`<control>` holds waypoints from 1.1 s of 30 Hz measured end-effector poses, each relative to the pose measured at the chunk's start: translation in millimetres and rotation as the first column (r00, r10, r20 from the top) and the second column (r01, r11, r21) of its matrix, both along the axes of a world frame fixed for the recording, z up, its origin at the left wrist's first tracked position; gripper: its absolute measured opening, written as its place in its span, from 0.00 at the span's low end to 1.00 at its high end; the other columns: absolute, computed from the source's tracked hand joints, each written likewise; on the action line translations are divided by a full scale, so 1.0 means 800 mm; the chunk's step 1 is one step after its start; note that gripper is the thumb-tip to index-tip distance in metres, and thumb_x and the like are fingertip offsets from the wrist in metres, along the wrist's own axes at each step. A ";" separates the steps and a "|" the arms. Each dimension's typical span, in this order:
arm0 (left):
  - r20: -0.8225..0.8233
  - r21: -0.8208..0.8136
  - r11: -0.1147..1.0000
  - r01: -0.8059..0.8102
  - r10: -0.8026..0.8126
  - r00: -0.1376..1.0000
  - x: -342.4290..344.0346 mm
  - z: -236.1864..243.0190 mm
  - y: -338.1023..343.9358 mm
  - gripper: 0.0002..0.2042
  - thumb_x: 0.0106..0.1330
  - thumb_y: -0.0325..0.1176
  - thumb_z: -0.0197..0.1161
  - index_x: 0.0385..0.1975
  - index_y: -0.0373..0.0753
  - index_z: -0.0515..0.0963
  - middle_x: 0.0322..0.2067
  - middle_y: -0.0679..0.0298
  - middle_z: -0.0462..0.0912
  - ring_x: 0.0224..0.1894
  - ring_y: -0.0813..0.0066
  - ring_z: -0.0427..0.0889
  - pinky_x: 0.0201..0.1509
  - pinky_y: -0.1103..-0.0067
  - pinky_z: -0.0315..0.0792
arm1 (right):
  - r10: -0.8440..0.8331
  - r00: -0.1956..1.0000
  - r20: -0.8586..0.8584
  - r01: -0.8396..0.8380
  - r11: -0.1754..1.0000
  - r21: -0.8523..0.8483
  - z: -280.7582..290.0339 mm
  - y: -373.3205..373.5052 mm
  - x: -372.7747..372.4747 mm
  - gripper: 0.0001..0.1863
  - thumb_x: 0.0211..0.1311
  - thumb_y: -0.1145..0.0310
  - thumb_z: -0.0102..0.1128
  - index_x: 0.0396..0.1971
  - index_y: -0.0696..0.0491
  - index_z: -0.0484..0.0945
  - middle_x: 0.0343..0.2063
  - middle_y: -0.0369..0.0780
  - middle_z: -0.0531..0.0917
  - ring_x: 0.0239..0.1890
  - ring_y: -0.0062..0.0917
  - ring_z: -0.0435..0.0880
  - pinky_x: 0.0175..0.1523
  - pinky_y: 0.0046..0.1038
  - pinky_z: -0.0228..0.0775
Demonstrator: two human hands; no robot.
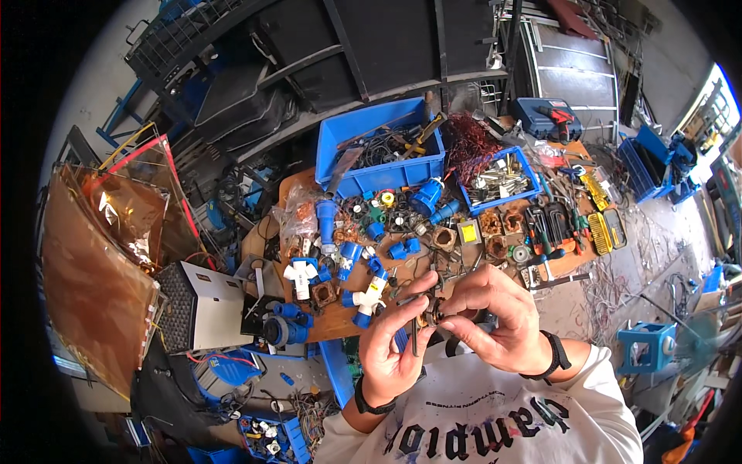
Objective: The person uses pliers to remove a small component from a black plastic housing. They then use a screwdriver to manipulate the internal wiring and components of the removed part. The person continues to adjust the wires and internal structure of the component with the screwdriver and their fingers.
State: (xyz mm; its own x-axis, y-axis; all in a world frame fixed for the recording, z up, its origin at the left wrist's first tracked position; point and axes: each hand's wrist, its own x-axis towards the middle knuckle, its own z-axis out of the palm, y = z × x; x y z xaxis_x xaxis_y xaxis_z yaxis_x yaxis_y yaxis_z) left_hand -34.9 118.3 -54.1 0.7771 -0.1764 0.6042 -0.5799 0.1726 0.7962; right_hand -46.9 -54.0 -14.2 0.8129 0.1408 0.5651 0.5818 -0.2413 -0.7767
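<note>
Near my chest, my left hand [392,344] and my right hand [496,319] meet at one small dark metal part [431,312], roughly round, with a brownish tone. The fingers of both hands pinch it from either side and cover much of it, so its exact kind is unclear. A thin dark rod [415,338] points down beside my left fingers; whether it belongs to the part I cannot tell. Just beyond my left hand lies a white and blue plug connector [372,292] on the wooden table [328,325].
A blue crate [386,179] of metal pieces stands at the back, with a blue tray [502,185] of bolts beside it. Pliers [558,220] and a yellow bit case [599,232] lie at right. A red drill [558,116] rests on a case. A white box [212,309] stands left.
</note>
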 end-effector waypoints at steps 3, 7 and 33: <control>0.064 0.051 0.998 -0.045 0.042 0.997 0.000 0.003 0.001 0.17 0.62 0.17 0.61 0.51 0.31 0.73 0.55 0.40 0.76 0.59 0.50 0.76 0.61 0.66 0.70 | 0.003 0.999 0.033 -0.003 1.000 -0.006 0.001 0.001 0.001 0.11 0.51 0.78 0.70 0.36 0.56 0.82 0.33 0.40 0.81 0.34 0.29 0.81 0.39 0.28 0.74; 0.126 0.103 0.992 -0.073 0.060 0.990 0.001 0.002 -0.001 0.17 0.62 0.17 0.61 0.51 0.31 0.73 0.54 0.40 0.76 0.58 0.49 0.77 0.60 0.66 0.71 | -0.007 1.000 0.028 0.007 1.000 -0.005 -0.001 -0.003 -0.002 0.10 0.51 0.78 0.70 0.35 0.55 0.83 0.33 0.39 0.80 0.34 0.28 0.81 0.39 0.27 0.74; -0.246 -0.243 0.946 0.213 -0.273 0.930 0.003 0.001 0.019 0.19 0.68 0.22 0.57 0.58 0.34 0.65 0.61 0.39 0.68 0.58 0.64 0.76 0.60 0.72 0.72 | 0.021 0.997 -0.069 -0.015 0.997 0.080 -0.006 0.008 0.005 0.09 0.55 0.78 0.68 0.36 0.56 0.80 0.32 0.38 0.80 0.29 0.21 0.77 0.30 0.21 0.71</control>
